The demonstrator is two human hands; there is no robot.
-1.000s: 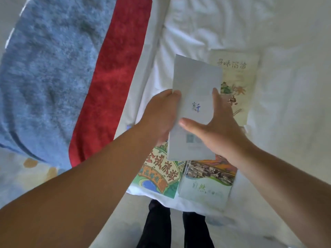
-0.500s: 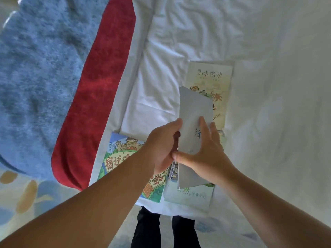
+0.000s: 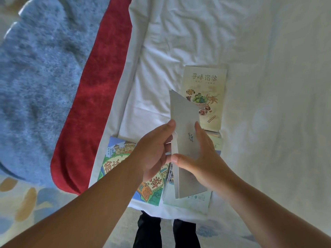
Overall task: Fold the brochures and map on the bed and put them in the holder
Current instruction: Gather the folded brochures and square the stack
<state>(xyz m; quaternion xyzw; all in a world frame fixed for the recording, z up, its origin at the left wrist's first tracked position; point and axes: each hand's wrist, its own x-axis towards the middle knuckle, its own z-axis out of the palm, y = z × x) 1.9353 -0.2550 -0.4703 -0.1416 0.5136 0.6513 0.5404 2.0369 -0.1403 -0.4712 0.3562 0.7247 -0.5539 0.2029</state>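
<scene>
The grey brochure (image 3: 185,122) is off the bed, held upright in the air between both hands, above the other printed pieces near the bed's foot. It looks like light coated paper, already doubled into narrow panels. It should be stiff enough along its length to stand without drooping, yet easy to crease or dog-ear, and probably a little slick on its faces. The safest hold is along the long folded edge on the left, where the layers meet and a white inner flap shows. Pinching a free corner would likely splay the panels.

The left hand (image 3: 154,154) comes in from the left, its grip clamped on that folded edge with the thumb lying up the front and the other fingers hidden behind. The right hand (image 3: 204,158) lies over the front face — fingers nearly straight and spread, thumb reaching across to the fold — so its grip is apart, pressing rather than clamping. Both forearms reach forward, wrists about level.

Beneath, flat on the white bed (image 3: 179,42), lie a food brochure (image 3: 206,79) just beyond, a cartoon map (image 3: 114,158) partly under the left forearm, and a pale brochure (image 3: 193,202) nearest the bed's edge. A red runner (image 3: 93,104) and a blue blanket (image 3: 35,77) lie to the left. No holder is in view.
</scene>
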